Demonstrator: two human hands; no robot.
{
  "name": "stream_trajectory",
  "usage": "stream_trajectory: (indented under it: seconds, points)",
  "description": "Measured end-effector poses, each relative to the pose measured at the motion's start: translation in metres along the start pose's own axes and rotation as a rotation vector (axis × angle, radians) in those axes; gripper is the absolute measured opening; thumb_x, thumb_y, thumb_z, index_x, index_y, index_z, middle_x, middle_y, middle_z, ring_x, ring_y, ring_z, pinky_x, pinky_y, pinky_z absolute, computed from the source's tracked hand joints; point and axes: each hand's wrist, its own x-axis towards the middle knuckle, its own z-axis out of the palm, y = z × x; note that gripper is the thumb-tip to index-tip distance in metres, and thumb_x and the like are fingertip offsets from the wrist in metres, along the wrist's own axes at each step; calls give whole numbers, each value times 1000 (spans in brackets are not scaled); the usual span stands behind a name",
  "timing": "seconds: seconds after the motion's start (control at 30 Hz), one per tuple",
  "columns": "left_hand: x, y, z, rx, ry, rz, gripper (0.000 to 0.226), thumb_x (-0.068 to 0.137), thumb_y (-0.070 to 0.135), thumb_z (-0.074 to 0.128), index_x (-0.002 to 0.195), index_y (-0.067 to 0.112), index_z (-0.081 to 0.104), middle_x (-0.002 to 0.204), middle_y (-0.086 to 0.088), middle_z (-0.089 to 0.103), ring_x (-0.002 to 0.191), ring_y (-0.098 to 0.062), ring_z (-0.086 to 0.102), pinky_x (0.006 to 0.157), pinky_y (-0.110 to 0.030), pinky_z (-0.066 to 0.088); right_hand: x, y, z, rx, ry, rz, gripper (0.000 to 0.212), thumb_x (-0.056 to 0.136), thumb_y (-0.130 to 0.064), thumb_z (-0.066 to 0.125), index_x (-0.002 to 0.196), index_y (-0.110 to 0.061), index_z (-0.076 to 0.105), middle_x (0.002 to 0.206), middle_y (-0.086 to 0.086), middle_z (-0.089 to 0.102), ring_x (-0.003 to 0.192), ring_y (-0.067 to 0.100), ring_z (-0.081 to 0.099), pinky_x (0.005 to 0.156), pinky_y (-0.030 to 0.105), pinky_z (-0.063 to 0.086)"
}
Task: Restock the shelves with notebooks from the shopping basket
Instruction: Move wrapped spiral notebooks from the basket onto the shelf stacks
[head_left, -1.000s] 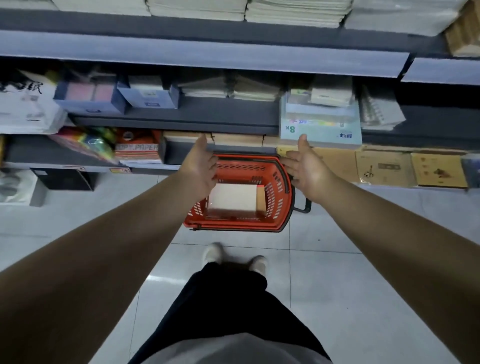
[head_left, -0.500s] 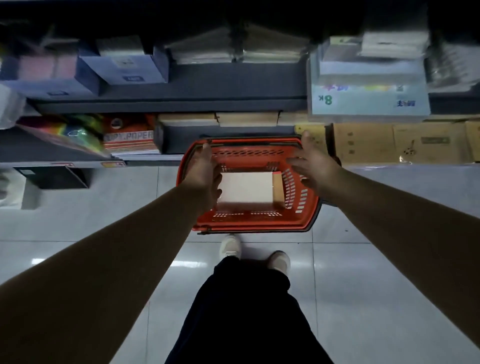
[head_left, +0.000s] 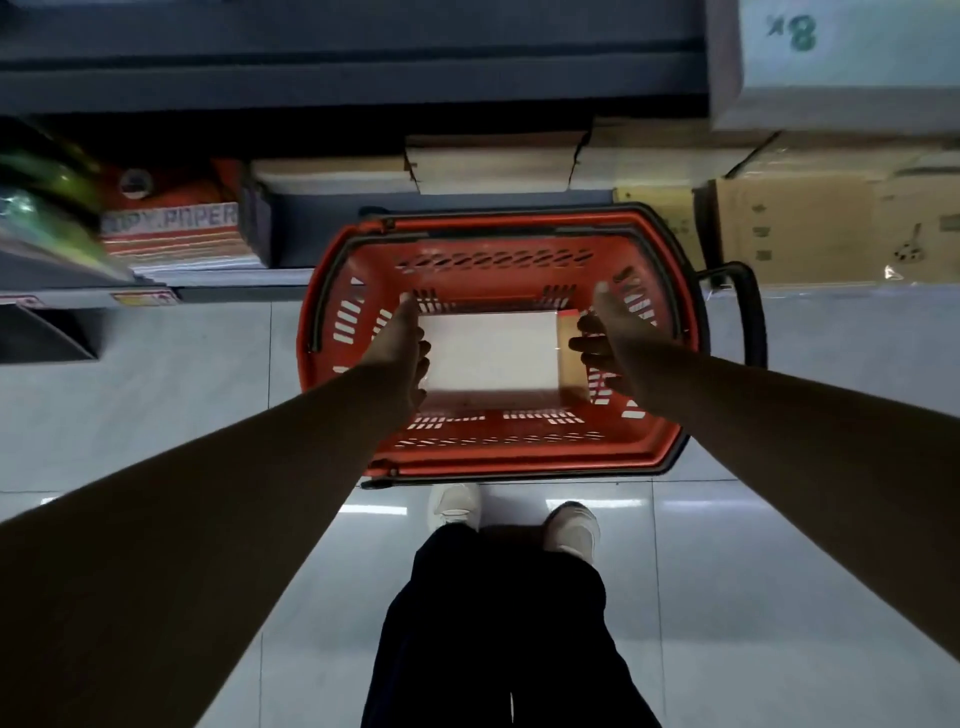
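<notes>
The notebook stack (head_left: 488, 353) lies in the red shopping basket (head_left: 498, 460), between both hands. The left hand (head_left: 397, 348) curls its fingers (head_left: 423, 359) at the stack's left edge, and the right hand (head_left: 613, 338) curls its fingers (head_left: 584, 345) at the right edge. Whether they grip cannot be told.

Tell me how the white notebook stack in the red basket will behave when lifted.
The notebook stack looks thick and flat, so probably heavy and fairly stiff. If it is unwrapped, which I cannot tell, top notebooks may slide.

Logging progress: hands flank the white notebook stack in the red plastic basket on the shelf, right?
No: the head view shows the red plastic basket on the grey tiled floor, not the shelf. Left hand and right hand do flank the white notebook stack.
</notes>
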Motion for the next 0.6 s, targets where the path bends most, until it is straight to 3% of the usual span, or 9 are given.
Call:
stream_trajectory:
  seconds: [0.07, 0.13, 0.2, 0.3, 0.53, 0.6]
  points:
    - [26, -12, 1, 34, 15, -14, 69, 93, 64, 41, 143, 16, 42, 145, -2, 48, 137, -22, 40, 114, -45, 26, 22, 13, 5, 8, 41, -20, 60, 100, -56, 26, 135, -11, 46, 133, 8, 55, 86, 7, 55, 68, 23, 39]
    - [49, -22, 5, 13, 4, -26, 61, 94, 63, 40, 136, 20, 45, 135, 1, 54, 138, -20, 38, 104, -39, 34, 41, 26, 11, 11, 39, -4, 58, 101, -53, 28, 136, -10, 45, 133, 10, 55, 86, 8, 55, 61, 23, 37]
    - [72, -32, 11, 0, -17, -38, 56, 95, 64, 37, 133, 24, 45, 128, 4, 57, 139, -19, 37, 97, -36, 38, 62, 41, 17, 55, 25, 16, 58, 100, -52, 31, 137, -9, 43, 135, 11, 53, 100, 16, 56, 71, 24, 42]
    - [101, -41, 19, 21, -34, -19, 70, 96, 64, 32, 150, 18, 32, 155, -3, 34, 145, -23, 27, 114, -45, 22, 80, 56, 23, 89, 28, 25, 58, 100, -49, 36, 138, -6, 40, 137, 13, 51, 122, 27, 53, 89, 32, 40]
    - [169, -67, 17, 101, 82, 43, 69, 98, 60, 37, 151, 17, 30, 156, -7, 31, 143, -26, 31, 113, -44, 24, 136, 92, 20, 39, -4, 82, 60, 99, -53, 34, 140, -8, 39, 146, 14, 45, 136, 33, 40, 114, 48, 28]
    - [190, -75, 13, 229, 110, 86, 69, 99, 58, 34, 153, 17, 25, 159, -8, 25, 145, -27, 26, 116, -43, 21, 153, 102, 20, 49, 41, 74, 61, 98, -53, 38, 143, -11, 35, 146, 11, 44, 136, 31, 40, 115, 50, 28]
